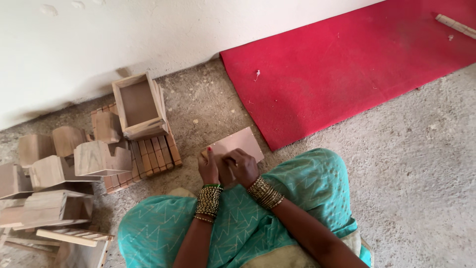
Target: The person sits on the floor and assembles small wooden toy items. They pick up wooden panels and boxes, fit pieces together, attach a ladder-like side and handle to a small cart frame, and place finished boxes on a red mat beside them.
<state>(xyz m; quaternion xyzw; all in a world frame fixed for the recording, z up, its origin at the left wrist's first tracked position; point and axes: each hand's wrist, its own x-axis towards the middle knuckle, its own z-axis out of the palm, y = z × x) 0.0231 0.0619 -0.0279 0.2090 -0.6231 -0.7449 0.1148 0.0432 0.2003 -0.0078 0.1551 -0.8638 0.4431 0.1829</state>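
From the head camera, both hands met on a flat wooden board [237, 141] that lay on the concrete floor [411, 164], just in front of the person's knees and beside a red mat [347, 59]. The left hand [208, 168] pressed down on the board's near left corner, fingers closed together. The right hand [241, 166] curled against the board's near edge; whether it gripped anything smaller could not be told. An open wooden box [140, 105] sat on stacked slats [153, 155] to the left, well apart.

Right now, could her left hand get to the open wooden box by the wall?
Probably yes. The left hand rests on the flat wooden panel, and only bare floor and low slats lie between it and the open wooden box. She might need to lean forward.
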